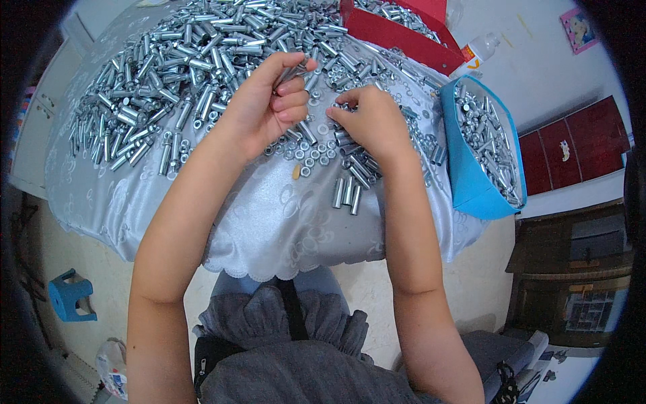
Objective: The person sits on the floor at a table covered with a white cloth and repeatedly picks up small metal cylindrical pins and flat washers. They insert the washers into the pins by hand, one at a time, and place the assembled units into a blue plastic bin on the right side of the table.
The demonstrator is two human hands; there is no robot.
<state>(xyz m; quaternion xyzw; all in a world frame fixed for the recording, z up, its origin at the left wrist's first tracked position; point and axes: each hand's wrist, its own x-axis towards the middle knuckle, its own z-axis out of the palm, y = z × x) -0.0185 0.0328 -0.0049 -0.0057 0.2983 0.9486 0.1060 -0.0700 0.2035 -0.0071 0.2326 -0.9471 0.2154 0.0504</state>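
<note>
My left hand [259, 111] is closed around a slim silver bolt [286, 74], raised a little above the table, its fingers curled and covering part of the bolt. Thumb and fingers of my right hand [377, 124] are pinched together low over loose metal parts; what sits between them is too small to make out. Between and below the hands lie hex nuts [315, 160] and flat washers [323, 129]. Metal sleeves [347, 192] rest by my right wrist. A large heap of silver sleeve-type bolts [222, 50] spreads behind and left of my left hand.
A blue fabric bin [471, 192] full of bolts stands at the table's right side. Behind it are a red box [404, 37] with more metal parts and a white bottle [481, 47]. A shiny white cloth [256, 236] covers the table. A blue stool [70, 295] stands on the floor at left.
</note>
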